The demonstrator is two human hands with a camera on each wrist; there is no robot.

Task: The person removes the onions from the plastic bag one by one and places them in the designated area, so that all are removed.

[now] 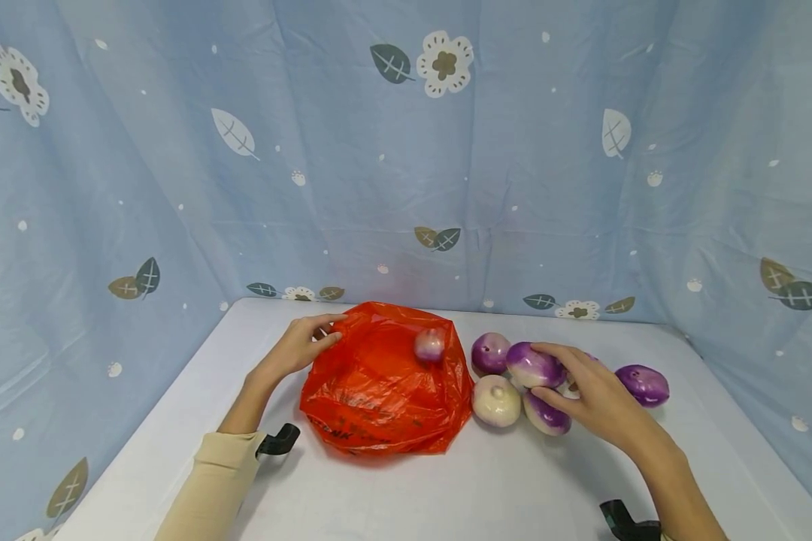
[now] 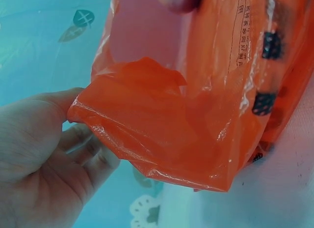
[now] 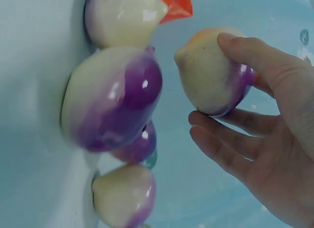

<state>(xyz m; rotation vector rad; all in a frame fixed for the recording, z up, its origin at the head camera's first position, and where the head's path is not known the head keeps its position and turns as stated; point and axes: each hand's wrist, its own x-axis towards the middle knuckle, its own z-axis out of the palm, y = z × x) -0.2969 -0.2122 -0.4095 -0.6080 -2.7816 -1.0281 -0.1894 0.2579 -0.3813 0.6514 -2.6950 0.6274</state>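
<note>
My left hand (image 1: 299,347) pinches the left rim of a red plastic bag (image 1: 368,406) between thumb and fingers. The left wrist view shows the bag's thin edge (image 2: 147,171) in those fingers. One purple-and-white turnip (image 1: 429,345) lies in the bag, toward its right side. My right hand (image 1: 602,398) grips another glossy turnip (image 3: 211,73) by its sides, raised just above the others. Under and around it on the table are a mostly white turnip (image 1: 496,401), a purple one (image 1: 490,353) and a two-toned one (image 1: 546,413).
A purple turnip (image 1: 641,385) lies farther right, beyond my right hand; others near it are partly hidden by that hand. The white table (image 1: 446,496) carries everything. A blue patterned curtain (image 1: 352,188) hangs behind and at both sides.
</note>
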